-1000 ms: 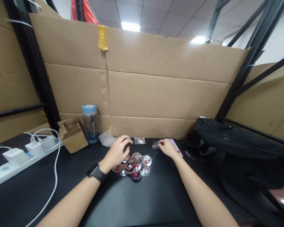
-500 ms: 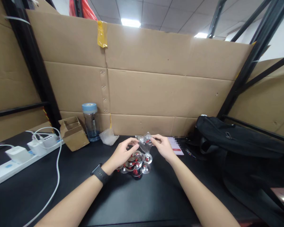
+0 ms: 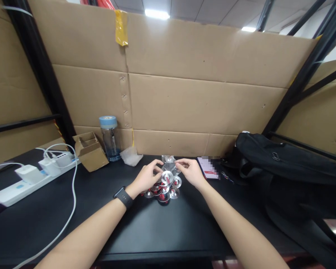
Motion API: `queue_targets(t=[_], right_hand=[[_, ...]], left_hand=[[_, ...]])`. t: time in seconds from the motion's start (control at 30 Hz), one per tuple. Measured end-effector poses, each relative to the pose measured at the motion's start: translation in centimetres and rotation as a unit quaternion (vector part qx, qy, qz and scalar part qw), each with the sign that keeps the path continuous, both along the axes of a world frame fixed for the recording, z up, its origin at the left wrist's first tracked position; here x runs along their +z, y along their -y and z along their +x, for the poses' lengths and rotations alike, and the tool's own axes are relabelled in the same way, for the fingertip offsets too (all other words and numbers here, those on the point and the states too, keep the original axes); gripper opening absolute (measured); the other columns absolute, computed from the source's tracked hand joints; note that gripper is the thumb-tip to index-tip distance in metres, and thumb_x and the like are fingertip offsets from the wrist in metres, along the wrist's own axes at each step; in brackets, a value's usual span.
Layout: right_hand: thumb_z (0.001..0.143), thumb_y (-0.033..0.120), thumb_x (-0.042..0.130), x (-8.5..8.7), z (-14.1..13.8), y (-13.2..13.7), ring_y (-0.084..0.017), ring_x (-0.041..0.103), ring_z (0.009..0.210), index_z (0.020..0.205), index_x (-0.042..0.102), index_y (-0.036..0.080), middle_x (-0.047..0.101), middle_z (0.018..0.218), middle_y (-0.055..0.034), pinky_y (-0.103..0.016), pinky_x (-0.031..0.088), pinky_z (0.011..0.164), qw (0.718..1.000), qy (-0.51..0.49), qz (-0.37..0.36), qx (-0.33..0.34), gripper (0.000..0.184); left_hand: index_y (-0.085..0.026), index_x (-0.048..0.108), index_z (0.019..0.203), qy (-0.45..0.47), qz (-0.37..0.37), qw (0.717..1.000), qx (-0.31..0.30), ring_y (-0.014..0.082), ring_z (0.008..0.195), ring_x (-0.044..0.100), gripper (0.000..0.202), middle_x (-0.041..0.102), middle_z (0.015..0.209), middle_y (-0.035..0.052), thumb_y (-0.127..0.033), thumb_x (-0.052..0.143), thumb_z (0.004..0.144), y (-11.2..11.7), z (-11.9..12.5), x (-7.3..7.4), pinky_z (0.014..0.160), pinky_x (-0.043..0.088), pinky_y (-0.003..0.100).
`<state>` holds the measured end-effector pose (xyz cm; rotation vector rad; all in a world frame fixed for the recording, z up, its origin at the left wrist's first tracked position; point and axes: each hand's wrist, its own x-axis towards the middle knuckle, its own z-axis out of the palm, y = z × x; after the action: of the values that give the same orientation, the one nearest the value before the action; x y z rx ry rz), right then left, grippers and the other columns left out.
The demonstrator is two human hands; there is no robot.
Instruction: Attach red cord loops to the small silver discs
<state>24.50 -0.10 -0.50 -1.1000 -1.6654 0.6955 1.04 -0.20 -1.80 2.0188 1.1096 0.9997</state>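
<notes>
Between my hands is a small clear plastic bag (image 3: 173,170), with shiny round metal discs showing at its far end. The fingers of my right hand (image 3: 192,172) pinch the bag's right side. My left hand (image 3: 148,176), with a dark watch on the wrist, has curled fingers at the bag's left edge; its exact hold is partly hidden. Just below the bag, beside my left thumb, lies a silver disc (image 3: 167,178) with a red centre, shaped like a small cymbal. Under it spreads a pile of similar silver discs (image 3: 164,196) with red bits, on the black table.
Toward the back left stand an open cardboard box (image 3: 92,155), a blue-lidded bottle (image 3: 109,138) and a crumpled translucent bag (image 3: 131,156). A power strip (image 3: 30,185) with chargers lies left. To the right are a phone (image 3: 208,167) and a black bag (image 3: 285,168). Cardboard (image 3: 179,104) walls the back.
A disc now shows at the near end of the plastic bag, over the pile. My hands have shifted only slightly. The whole view has tilted down a little.
</notes>
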Motion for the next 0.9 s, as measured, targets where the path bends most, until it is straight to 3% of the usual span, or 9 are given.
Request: queue_targets(t=[0.23,0.3,0.37,0.43,0.53,0.67,0.73,0.8,0.9], right_hand=[[0.084,0.040,0.070,0.5,-0.2,0.2,-0.022,0.072,0.077,0.095,0.076,0.015,0.078,0.092,-0.0107,-0.032,0.058,0.072,0.996,-0.068,0.043,-0.035,0.028],[0.084,0.041,0.070,0.9,-0.3,0.5,-0.023,0.072,0.081,0.095,0.075,0.016,0.077,0.094,-0.0105,-0.032,0.058,0.074,0.993,-0.088,0.060,-0.048,0.028],[0.084,0.042,0.071,1.3,-0.5,0.7,-0.023,0.072,0.083,0.096,0.074,0.017,0.077,0.095,-0.0100,-0.033,0.058,0.076,0.991,-0.107,0.067,-0.050,0.028],[0.083,0.043,0.071,1.5,-0.7,1.0,-0.023,0.071,0.083,0.097,0.073,0.018,0.076,0.096,-0.0098,-0.034,0.058,0.075,0.990,-0.121,0.059,-0.035,0.029],[0.083,0.044,0.072,1.7,-0.9,1.4,-0.020,0.069,0.077,0.101,0.072,0.018,0.074,0.094,-0.0092,-0.033,0.058,0.071,0.991,-0.126,0.036,0.011,0.032],[0.085,0.042,0.071,1.6,-1.3,1.8,-0.015,0.063,0.064,0.113,0.063,0.020,0.067,0.077,-0.0018,-0.029,0.054,0.064,0.991,-0.119,0.024,0.057,0.037],[0.085,0.041,0.071,1.5,-1.4,1.9,-0.014,0.062,0.060,0.116,0.056,0.022,0.065,0.074,0.0014,-0.028,0.052,0.062,0.991,-0.119,0.019,0.063,0.039],[0.085,0.041,0.071,1.4,-1.5,2.0,-0.013,0.061,0.058,0.113,0.051,0.024,0.064,0.074,0.0032,-0.027,0.051,0.060,0.990,-0.123,0.017,0.060,0.039],[0.086,0.043,0.070,1.2,-1.6,1.9,-0.012,0.060,0.056,0.103,0.046,0.025,0.064,0.075,0.0034,-0.026,0.049,0.058,0.990,-0.125,0.020,0.063,0.035]], left_hand=[[-0.023,0.057,0.124,0.027,-0.003,1.000,-0.012,0.0145,0.063,0.068,0.038,0.074,0.111,0.0073,-0.041,0.058,0.090,0.0,0.1,-0.1,0.059,0.054,0.026],[-0.023,0.057,0.124,0.044,0.025,0.999,-0.004,0.0179,0.078,0.071,0.038,0.071,0.117,0.0086,-0.040,0.060,0.090,0.0,0.2,0.0,0.065,0.056,0.028],[-0.022,0.057,0.124,0.072,0.061,0.996,0.006,0.0224,0.103,0.068,0.037,0.067,0.123,0.0099,-0.038,0.061,0.090,0.1,0.4,0.2,0.082,0.057,0.033],[-0.022,0.054,0.127,0.109,0.072,0.991,0.006,0.0237,0.115,0.064,0.039,0.064,0.129,0.0110,-0.038,0.062,0.091,0.2,0.6,0.6,0.095,0.053,0.038],[-0.022,0.047,0.132,0.165,0.030,0.986,-0.026,0.0210,0.104,0.067,0.047,0.063,0.129,0.0122,-0.039,0.064,0.091,0.7,0.8,1.2,0.090,0.054,0.037],[-0.022,0.041,0.132,0.204,-0.040,0.975,-0.082,0.0148,0.079,0.067,0.054,0.071,0.108,0.0082,-0.034,0.068,0.088,1.2,0.8,1.5,0.070,0.053,0.026],[-0.022,0.044,0.128,0.213,-0.042,0.973,-0.081,0.0125,0.072,0.065,0.049,0.072,0.103,0.0061,-0.030,0.069,0.087,1.2,0.8,1.5,0.064,0.050,0.023],[-0.020,0.053,0.113,0.204,-0.025,0.976,-0.076,0.0123,0.072,0.064,0.032,0.072,0.104,0.0065,-0.029,0.068,0.087,1.1,0.7,1.4,0.064,0.049,0.023],[-0.016,0.064,0.085,0.150,0.014,0.984,-0.096,0.0177,0.086,0.067,0.013,0.072,0.101,0.0079,-0.029,0.065,0.088,0.8,0.4,1.5,0.077,0.052,0.028]])
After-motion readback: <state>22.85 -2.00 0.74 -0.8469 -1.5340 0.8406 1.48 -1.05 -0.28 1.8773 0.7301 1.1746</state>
